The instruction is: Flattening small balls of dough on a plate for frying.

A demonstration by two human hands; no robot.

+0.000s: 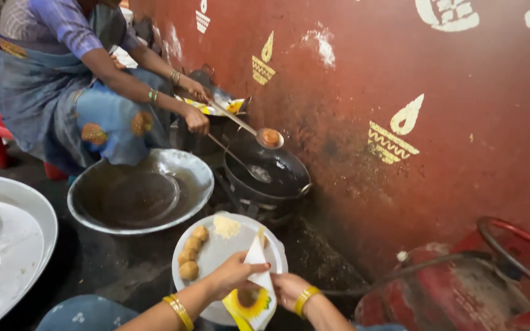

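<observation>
While a co-worker (75, 79) crouched at the far left over a black frying pan (271, 168), lifting a browned piece on a skimmer (270, 137), the person wearing the camera worked at the near edge of the floor. To the far left lay a large steel tray (29, 202), then a wide, dark-stained steel basin (185, 165), both set on the ground. Next came a round plate (216, 254) carrying four fried balls (191, 252) along its left rim and a pale heap of dough (226, 227) at the top. The left hand (231, 276) was closed around a sheet of white wrapper (259, 279) with a sunflower print, fingers (254, 268) pinching its upper fold over the plate. The right hand (289, 288) gripped the same wrapper from beneath, thumb side up, and a brown disc appeared to sit on it. Judged from this, the fold would go best with both hands keeping the wrapper taut and level above the plate, well clear of the hot pan, so nothing slid off. At the far right stood a red gas cylinder (449, 294) against the wall (461, 153).
</observation>
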